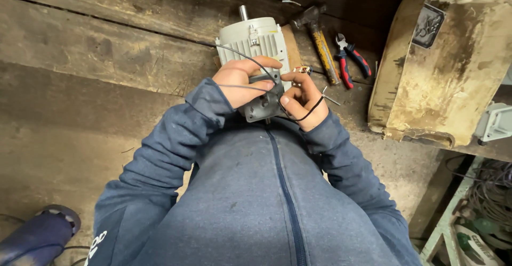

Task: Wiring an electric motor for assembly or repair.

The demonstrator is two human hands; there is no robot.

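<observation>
Two bare hands meet over a small electric motor (pixel 255 47) that lies on the worn wooden bench (pixel 106 58) just in front of our chest, its shaft pointing away from us. Our left hand (pixel 242 80) curls over the near end of the motor, fingers bent and pressed against the dark grey terminal block (pixel 265 96) there, with a thin grey wire (pixel 240 54) running over the knuckles and across the ribbed housing. We hold the block rather than merely rest on it, the thumb tucked underneath. Our right hand (pixel 304 98) sits just beside it on the other side of the block, fingers half closed, pinching a thin black wire (pixel 312 110) that loops down under the palm; a bare metal end sticks out to the right of this hand. Both sleeves are blue, as is the zipped top that fills the lower part of the view.

Beyond our right hand, a hammer (pixel 319 41) with a yellowed handle lies on the bench, and red-handled pliers (pixel 349 58) lie just beside it. Further right stands a large, dirty, cream-coloured housing (pixel 448 69). At the lower left corner we see a blue rounded object (pixel 42 234) that we cannot identify.
</observation>
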